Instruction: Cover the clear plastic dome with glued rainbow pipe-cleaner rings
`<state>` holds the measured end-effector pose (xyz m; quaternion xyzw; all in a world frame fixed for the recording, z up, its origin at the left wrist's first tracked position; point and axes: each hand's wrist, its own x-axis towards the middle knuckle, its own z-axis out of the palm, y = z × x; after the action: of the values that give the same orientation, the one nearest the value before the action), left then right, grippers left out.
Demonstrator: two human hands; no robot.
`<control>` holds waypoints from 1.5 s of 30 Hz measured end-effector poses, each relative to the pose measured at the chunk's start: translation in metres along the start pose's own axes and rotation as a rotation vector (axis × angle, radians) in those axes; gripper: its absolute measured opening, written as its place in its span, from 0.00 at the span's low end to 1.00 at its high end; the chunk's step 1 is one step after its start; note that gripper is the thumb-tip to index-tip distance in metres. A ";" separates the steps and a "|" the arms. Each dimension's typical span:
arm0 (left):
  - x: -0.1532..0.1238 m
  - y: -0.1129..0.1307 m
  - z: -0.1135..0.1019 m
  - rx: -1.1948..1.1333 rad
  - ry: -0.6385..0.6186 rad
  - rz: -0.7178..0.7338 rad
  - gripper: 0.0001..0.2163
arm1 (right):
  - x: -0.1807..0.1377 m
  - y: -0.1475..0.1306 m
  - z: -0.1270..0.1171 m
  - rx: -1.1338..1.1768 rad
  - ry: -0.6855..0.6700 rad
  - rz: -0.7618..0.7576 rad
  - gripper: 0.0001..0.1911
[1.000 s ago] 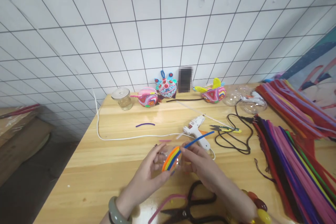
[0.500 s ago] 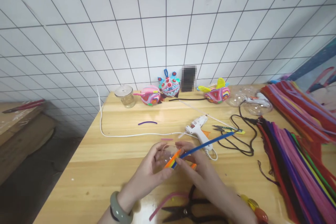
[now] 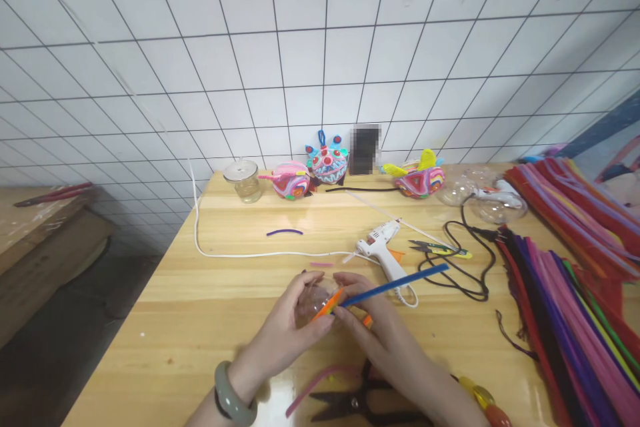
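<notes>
My left hand cups a clear plastic ball that has orange and coloured pipe cleaners wound on it. My right hand pinches the ball's right side, fingers closed on a blue pipe cleaner whose free end sticks out up and to the right. Both hands are low over the wooden table, near its front edge.
A white glue gun and its white cord lie just beyond the hands. Black scissors and a pink pipe cleaner lie in front. Pipe cleaner bundles fill the right side. Finished decorated balls, a jar and black cable sit further back.
The ball has turned in my hands: its coloured band now shows edge-on as a thin orange strip. The blue pipe cleaner's free end has swung lower and further right.
</notes>
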<state>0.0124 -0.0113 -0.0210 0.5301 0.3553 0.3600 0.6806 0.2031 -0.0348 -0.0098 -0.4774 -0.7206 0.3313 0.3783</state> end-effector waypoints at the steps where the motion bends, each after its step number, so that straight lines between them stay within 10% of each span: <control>1: 0.000 0.001 0.000 -0.004 -0.003 0.000 0.23 | 0.000 -0.001 0.000 0.002 -0.001 -0.020 0.09; 16: -0.003 0.019 0.007 0.007 0.036 0.055 0.19 | -0.006 -0.007 -0.001 0.014 -0.018 0.027 0.13; 23: -0.005 0.015 0.002 -0.018 0.075 0.083 0.21 | -0.001 -0.006 -0.001 0.378 0.079 0.145 0.12; 33: 0.008 0.019 -0.007 -0.706 0.137 -0.044 0.13 | 0.001 0.001 0.001 0.439 0.185 0.101 0.10; 45: 0.010 0.017 -0.015 -0.920 0.149 -0.103 0.16 | 0.000 0.002 -0.002 0.086 0.110 -0.071 0.17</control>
<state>0.0018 0.0072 -0.0084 0.1278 0.2327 0.4830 0.8344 0.2053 -0.0337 -0.0100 -0.4523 -0.7003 0.3218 0.4488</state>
